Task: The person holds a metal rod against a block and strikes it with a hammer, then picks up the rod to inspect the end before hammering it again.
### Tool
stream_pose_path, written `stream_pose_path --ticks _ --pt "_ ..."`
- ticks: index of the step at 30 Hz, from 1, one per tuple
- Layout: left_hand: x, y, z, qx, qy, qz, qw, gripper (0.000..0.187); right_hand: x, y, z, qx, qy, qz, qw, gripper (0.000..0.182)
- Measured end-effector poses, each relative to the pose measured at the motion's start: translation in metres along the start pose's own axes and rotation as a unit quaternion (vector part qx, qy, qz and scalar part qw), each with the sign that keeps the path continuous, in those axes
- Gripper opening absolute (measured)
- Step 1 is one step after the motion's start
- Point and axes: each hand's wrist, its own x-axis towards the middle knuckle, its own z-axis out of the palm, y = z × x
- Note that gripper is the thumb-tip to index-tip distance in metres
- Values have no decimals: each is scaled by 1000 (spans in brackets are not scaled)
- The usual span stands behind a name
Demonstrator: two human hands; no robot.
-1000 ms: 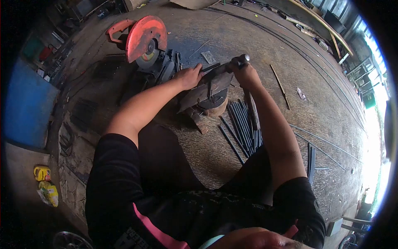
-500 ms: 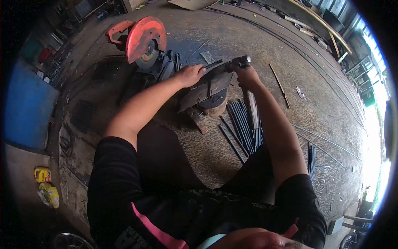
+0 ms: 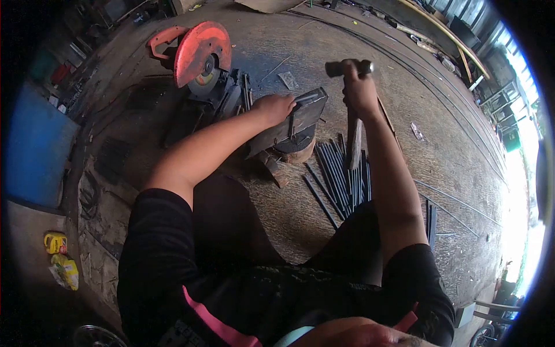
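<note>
My right hand (image 3: pixel 361 95) is closed round a hammer (image 3: pixel 354 147) close under its head, and the wooden handle hangs down below the fist. The hammer is raised, apart from the dark metal plate (image 3: pixel 309 118) to its left. That plate lies tilted on a round wooden block (image 3: pixel 300 153). At the plate's upper edge my left hand (image 3: pixel 274 110) is closed on a short dark metal rod (image 3: pixel 306 97), whose far end shows past the fingers. Several dark metal rods (image 3: pixel 332 176) lie on the floor below the hammer.
A red cut-off saw (image 3: pixel 199 55) stands to the left beyond my left forearm. A thin stick (image 3: pixel 388 118) and long rods (image 3: pixel 451 205) lie to the right. Yellow packages (image 3: pixel 56 243) sit at far left, near a blue panel (image 3: pixel 40 147).
My right hand has lifted the hammer up and to the right, away from the plate's far end. My left hand has shifted slightly right and down along the plate's edge.
</note>
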Motion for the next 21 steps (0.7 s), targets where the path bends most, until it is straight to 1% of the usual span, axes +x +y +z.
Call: stream_pose_path --ticks 1,2,3,4,6,7,8,9,10,12,14,16,18,19,20,21 --pt "1 2 -4 15 14 19 1000 31 5 15 7 2 -1 0 1000 55" --pt "1 4 -7 30 27 39 998 29 12 41 19 -168 14 -34 985 55" --pt "0 5 -8 32 24 41 998 29 6 44 24 -333 30 -65 940 55" --pt "1 5 -10 32 36 35 998 28 1 46 23 -323 -13 -22 946 54" --pt "0 1 -8 32 46 27 998 27 0 43 17 -242 -47 -61 967 52" --pt "1 -4 -5 39 74 62 995 26 3 39 16 -241 -46 -63 967 52" --pt "2 -7 0 44 101 97 989 26 7 35 13 -234 -26 -69 969 49" --pt "4 -8 0 45 101 98 989 26 11 28 11 -226 -6 -76 971 47" --pt "3 -8 2 56 94 92 990 26 12 16 8 -226 -7 -74 971 47" --pt "2 -6 6 63 82 86 991 26 13 -7 0 -162 73 -122 976 44" --pt "3 -4 2 58 39 63 996 27 4 -30 -4 -98 139 -203 964 41" --pt "6 -7 7 43 46 60 996 28 -4 -36 1 -88 138 -216 963 40" --pt "5 -2 4 31 53 60 996 28 -1 -16 13 -117 115 -223 961 41" --pt "2 5 -7 24 25 46 998 28 13 8 22 -213 78 -176 958 41" --pt "0 11 -14 20 -5 34 999 29 23 35 36 -311 22 -41 949 43" --pt "-1 14 -15 23 -5 40 999 29 27 63 42 -281 9 -68 957 44"
